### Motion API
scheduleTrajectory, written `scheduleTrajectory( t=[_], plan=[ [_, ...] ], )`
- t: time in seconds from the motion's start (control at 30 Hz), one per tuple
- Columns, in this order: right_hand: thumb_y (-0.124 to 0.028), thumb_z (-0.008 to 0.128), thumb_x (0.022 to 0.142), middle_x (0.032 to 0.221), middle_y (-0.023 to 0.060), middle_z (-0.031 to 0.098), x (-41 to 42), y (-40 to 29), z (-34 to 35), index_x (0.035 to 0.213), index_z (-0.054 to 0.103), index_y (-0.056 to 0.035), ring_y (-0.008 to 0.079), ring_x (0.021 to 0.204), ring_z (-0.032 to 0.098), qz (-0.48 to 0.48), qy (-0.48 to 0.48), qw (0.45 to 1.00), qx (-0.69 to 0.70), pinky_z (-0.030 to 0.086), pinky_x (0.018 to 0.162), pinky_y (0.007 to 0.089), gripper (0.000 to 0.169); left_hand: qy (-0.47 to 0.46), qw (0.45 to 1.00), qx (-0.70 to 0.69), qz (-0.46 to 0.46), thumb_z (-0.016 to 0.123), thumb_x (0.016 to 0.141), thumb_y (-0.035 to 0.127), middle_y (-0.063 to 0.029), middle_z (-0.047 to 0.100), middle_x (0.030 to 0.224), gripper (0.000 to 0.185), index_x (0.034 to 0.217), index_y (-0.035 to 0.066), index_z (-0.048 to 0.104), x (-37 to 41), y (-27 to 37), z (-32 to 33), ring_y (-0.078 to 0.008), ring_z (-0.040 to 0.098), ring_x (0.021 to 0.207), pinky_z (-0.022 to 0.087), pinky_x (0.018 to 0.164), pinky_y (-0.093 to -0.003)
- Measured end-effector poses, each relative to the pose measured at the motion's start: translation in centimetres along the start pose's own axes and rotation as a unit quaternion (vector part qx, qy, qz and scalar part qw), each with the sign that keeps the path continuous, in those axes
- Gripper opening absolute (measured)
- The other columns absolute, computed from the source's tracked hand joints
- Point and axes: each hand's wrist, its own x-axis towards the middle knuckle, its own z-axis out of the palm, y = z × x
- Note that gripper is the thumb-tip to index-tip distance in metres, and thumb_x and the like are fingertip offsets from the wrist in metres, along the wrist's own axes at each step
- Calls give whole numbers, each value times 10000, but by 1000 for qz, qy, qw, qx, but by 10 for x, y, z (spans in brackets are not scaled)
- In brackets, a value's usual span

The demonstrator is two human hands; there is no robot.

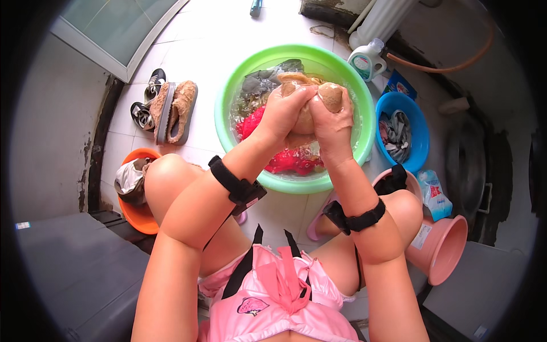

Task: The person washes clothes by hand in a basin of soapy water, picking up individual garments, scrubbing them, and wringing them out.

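Observation:
A wet tan cloth garment [304, 121] is bunched up between my two hands above the water. My left hand [287, 112] grips its left side, and my right hand [332, 118] grips the right side, the thumbs close together. Below is a large green plastic basin [233, 143] holding water. A bright red garment [290, 162] floats in it, partly hidden by my forearms. Grey cloth [267, 79] lies soaked at the basin's far left. What garment the tan cloth is, I cannot tell.
Right of the basin stand a detergent bottle [365, 60], a blue basin [416, 149] of clothes, a detergent bag [433, 194] and a tipped pink bucket [446, 250]. Fuzzy slippers [183, 109], sneakers [143, 115] and an orange basin [141, 220] are at left.

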Motion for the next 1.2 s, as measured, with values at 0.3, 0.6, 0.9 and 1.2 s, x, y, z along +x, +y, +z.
scheduleTrajectory(
  t=[0.3, 0.6, 0.9, 1.2],
  plan=[
    [-154, 646, 653, 796, 134, 554, 8, 1, -14, 776, 538, -18, 275, 705, 550, -74, -168, 976, -118, 458, 672, 360, 213, -19, 991, 57, -122, 483, 855, 210, -91, 609, 914, 244, 970, 10, 559, 10, -6, -17, -155, 606, 818, 494, 725, -285],
    [-678, 595, 669, 1082, 238, 532, 28, 19, -36, 1029, 544, 28, 396, 968, 560, -22, -144, 849, -509, 466, 791, 467, 794, 22, 827, 561, -29, 636, 786, 445, -271, 432, 1262, 825, 1239, -166, 316, 10, -1, -35, -295, 441, 1190, 367, 975, -329],
    [-343, 729, 688, 1321, 118, 437, 11, 73, -28, 1290, 415, -215, 341, 1138, 486, 16, -458, 694, -555, 429, 912, 401, 690, 9, 807, 570, 156, 648, 773, 341, -205, 346, 1329, 527, 1189, 56, 494, -10, 13, -38, -301, 262, 1303, 248, 1041, -393],
    [-248, 355, 916, 1483, 54, 204, -48, 165, -5, 1332, 329, -449, 404, 1204, 403, -9, -516, 550, -656, 368, 943, 508, 463, -13, 833, 545, 94, 623, 793, 319, -208, 357, 1324, 391, 1098, 79, 573, -21, 24, -50, -313, 296, 1281, 262, 1033, -395]
  ],
)
